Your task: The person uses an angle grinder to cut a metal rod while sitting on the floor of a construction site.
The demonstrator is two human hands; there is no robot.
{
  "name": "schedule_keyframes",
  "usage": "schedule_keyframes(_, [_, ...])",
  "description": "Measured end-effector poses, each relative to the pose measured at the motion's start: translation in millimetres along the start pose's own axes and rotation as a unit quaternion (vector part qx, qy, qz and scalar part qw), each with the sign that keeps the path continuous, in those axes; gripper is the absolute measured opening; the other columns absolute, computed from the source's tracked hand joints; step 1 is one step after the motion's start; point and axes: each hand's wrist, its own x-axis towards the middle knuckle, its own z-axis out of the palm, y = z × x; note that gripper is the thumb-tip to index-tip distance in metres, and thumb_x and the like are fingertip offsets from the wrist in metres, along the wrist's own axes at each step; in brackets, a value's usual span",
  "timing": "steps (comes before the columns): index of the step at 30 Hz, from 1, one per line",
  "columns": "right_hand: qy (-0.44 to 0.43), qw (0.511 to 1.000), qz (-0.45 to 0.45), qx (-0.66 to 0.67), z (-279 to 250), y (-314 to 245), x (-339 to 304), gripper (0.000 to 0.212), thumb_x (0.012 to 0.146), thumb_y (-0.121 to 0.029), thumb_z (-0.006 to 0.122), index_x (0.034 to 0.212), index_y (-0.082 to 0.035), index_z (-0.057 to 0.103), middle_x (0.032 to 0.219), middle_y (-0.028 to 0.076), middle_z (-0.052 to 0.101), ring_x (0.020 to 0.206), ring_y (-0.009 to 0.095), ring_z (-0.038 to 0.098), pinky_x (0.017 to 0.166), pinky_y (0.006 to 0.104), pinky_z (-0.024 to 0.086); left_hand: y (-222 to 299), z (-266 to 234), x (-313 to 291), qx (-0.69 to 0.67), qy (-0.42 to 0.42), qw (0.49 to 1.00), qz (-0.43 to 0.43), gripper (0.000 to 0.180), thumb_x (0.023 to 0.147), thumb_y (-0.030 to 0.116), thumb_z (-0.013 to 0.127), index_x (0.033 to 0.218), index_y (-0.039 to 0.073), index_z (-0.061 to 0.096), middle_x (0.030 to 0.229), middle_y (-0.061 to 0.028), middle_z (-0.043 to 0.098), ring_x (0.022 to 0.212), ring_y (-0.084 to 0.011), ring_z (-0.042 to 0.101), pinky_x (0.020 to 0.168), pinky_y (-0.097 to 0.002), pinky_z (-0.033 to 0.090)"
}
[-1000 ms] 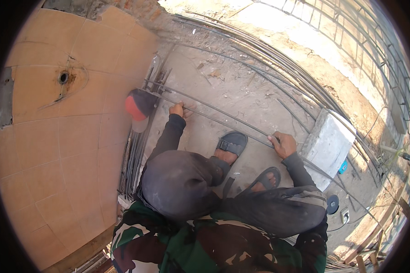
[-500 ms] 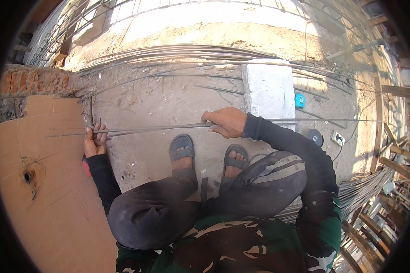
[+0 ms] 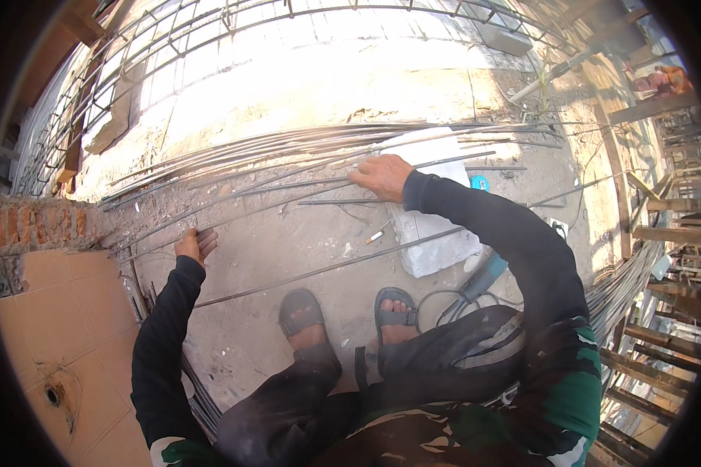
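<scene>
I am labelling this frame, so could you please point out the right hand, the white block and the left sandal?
right hand [image 3: 382,176], head view, back of the hand.
white block [image 3: 436,243], head view, top face.
left sandal [image 3: 300,309], head view, strap.

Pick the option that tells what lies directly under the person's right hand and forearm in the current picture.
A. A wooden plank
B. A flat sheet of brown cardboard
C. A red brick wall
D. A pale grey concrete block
D: the right hand grips long steel rods at the far end of the pale grey concrete block, which lies on the ground beneath the forearm; the cardboard and brick wall are off to the left.
</scene>
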Motion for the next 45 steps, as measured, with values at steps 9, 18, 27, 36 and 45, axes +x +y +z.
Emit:
schedule_keyframes(9, [0.198, 0.980, -0.007, -0.021, 39.1, 10.9, 21.8, 0.027, 0.078, -0.007, 0.062, 0.106, -0.008, 0.060, 0.123, 0.014, 0.052, 0.114, 0.029, 0.053, 0.092, 0.0404, 0.046, -20.1, 16.2, 72.4, -0.266, 0.048, 0.960, 0.072, 0.037, 0.101, 0.014, 0.038, 0.129, -0.011, 0.039, 0.133, -0.0260, 0.051, 0.125, -0.0383, 0.051, 0.103, -0.0462, 0.048])
schedule_keyframes(18, [0.166, 0.980, 0.051, 0.097, 40.5, 15.1, 29.1, 0.052, 0.073, 0.000, 0.069, 0.123, -0.007, 0.057, 0.112, 0.012, 0.061, 0.104, 0.032, 0.058, 0.086, 0.0424, 0.046, 2.3, 52.5, 42.5, -0.433, 0.001, 0.900, 0.051, 0.023, 0.105, 0.019, 0.038, 0.114, -0.001, 0.045, 0.114, -0.0211, 0.056, 0.116, -0.0408, 0.055, 0.105, -0.0563, 0.041])
schedule_keyframes(27, [0.087, 0.953, 0.111, 0.269, 15.0, 8.2, 32.0, 0.024, 0.085, -0.012, 0.064, 0.108, -0.003, 0.064, 0.093, 0.018, 0.065, 0.086, 0.035, 0.063, 0.076, 0.0392, 0.048, -20.5, 22.6, -2.8, -0.434, -0.061, 0.893, 0.105, 0.028, 0.104, 0.022, 0.041, 0.118, -0.001, 0.047, 0.125, -0.0213, 0.054, 0.123, -0.0377, 0.052, 0.109, -0.0530, 0.040])
schedule_keyframes(36, [0.025, 0.949, 0.145, 0.280, 13.4, 14.7, 32.4, 0.014, 0.089, -0.016, 0.061, 0.094, -0.003, 0.062, 0.079, 0.018, 0.066, 0.075, 0.035, 0.064, 0.068, 0.0391, 0.048, -11.1, -15.0, 21.2, -0.511, 0.034, 0.848, 0.138, 0.033, 0.104, 0.022, 0.041, 0.120, -0.007, 0.048, 0.127, -0.0234, 0.054, 0.125, -0.0379, 0.051, 0.110, -0.0519, 0.039])
schedule_keyframes(45, [0.045, 0.941, 0.176, 0.287, 16.9, 7.8, 35.8, 0.024, 0.086, -0.022, 0.069, 0.095, -0.001, 0.063, 0.078, 0.017, 0.067, 0.070, 0.030, 0.064, 0.064, 0.0378, 0.047, 17.0, -57.5, 44.7, -0.489, 0.072, 0.862, 0.113, 0.035, 0.104, 0.020, 0.039, 0.118, -0.011, 0.047, 0.130, -0.0263, 0.051, 0.125, -0.0424, 0.049, 0.111, -0.0534, 0.037])
